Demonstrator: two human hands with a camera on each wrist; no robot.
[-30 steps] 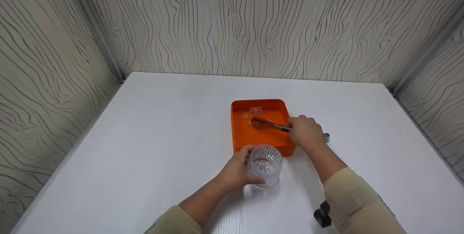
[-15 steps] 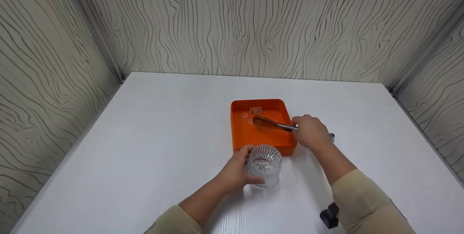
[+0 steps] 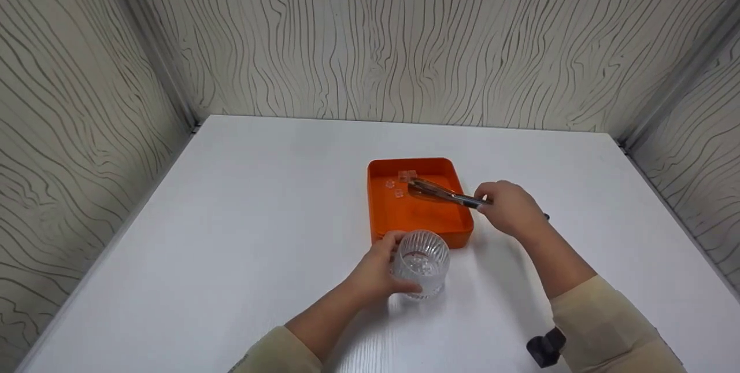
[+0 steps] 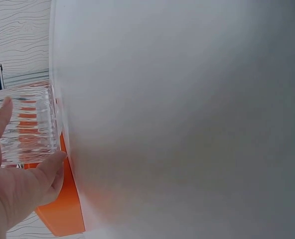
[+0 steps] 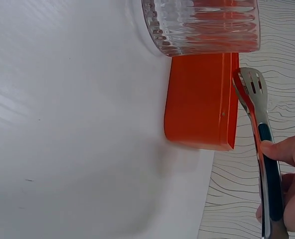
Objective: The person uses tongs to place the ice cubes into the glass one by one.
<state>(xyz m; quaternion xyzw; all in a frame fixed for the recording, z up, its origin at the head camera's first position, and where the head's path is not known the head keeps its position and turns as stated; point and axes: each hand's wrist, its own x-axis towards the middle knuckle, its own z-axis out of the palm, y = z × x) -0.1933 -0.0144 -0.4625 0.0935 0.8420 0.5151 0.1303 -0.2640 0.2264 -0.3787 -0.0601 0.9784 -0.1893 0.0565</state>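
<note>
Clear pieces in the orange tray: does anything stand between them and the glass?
Yes: the near wall of the orange tray stands between the clear pieces and the glass, which the left hand holds outside it. Pieces would likely need lifting over.

Room left of tray (image 3: pixel 383 208); glass (image 3: pixel 426 269) blocks front, tongs (image 3: pixel 451 195) right.

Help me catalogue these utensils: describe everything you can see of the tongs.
The tongs look like shiny metal: two arms close together, a dark grip panel and a slotted head. The right hand grips the handle, thumb on the panel. They slant, head over the orange tray; whether they touch it is unclear.
</note>
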